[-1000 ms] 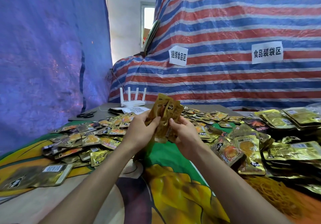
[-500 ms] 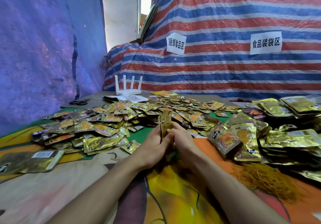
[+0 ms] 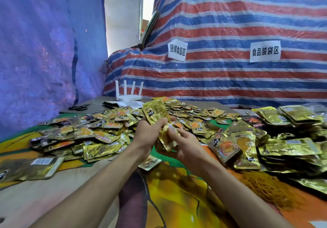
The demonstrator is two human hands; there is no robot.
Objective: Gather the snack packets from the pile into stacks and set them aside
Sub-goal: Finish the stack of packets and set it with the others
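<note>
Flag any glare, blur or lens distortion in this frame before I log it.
Head view: the wide-angle lens bows the striped tarp; the window is blown out white; the foil snack packets glint patchily; the held packets in the left hand and right hand look slightly motion-smeared.

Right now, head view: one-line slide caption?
Left hand and right hand grip gold snack packets above the loose pile, stacks at right.

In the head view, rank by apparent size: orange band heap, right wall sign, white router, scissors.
1. orange band heap, though it lies nearest the camera
2. right wall sign
3. white router, close to the sign in size, so unsure
4. scissors
</note>
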